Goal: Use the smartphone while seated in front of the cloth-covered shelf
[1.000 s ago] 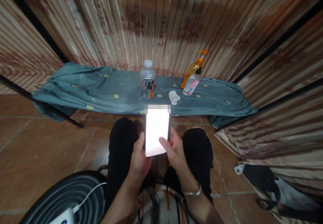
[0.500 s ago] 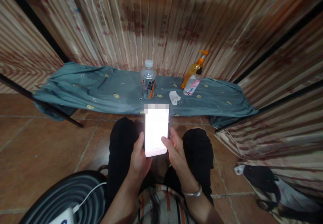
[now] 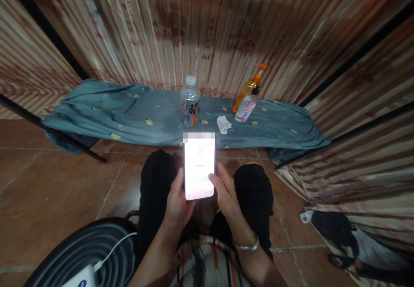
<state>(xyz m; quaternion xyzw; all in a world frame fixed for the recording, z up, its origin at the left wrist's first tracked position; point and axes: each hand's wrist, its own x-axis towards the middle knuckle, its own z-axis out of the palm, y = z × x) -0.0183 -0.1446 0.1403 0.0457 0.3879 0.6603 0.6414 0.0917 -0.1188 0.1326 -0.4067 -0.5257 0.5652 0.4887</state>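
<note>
A smartphone (image 3: 199, 170) with a bright white screen is held upright between my knees. My left hand (image 3: 179, 200) grips its lower left side, thumb along the edge and fingers behind it. From the right, my right hand (image 3: 226, 190) holds the phone too, its thumb over the lower right of the screen. The fingers behind the phone are mostly hidden. A small word and a green mark show on the screen. Beyond the phone, a clear plastic bottle (image 3: 190, 103) and a crumpled white tissue (image 3: 224, 124) rest on a cloth-covered bench (image 3: 168, 136).
An orange pump bottle (image 3: 247, 89) and a small pink-labelled bottle (image 3: 246, 109) stand at the bench's right. At lower left, a white device (image 3: 80, 276) with a cable sits on a black ribbed round seat (image 3: 64, 246). Dark metal bars (image 3: 51, 32) and striped curtains (image 3: 200, 32) surround the bench.
The screen has gone from blank white to showing a word and a small green mark. The phone has shifted slightly left, and my right thumb slightly up.
</note>
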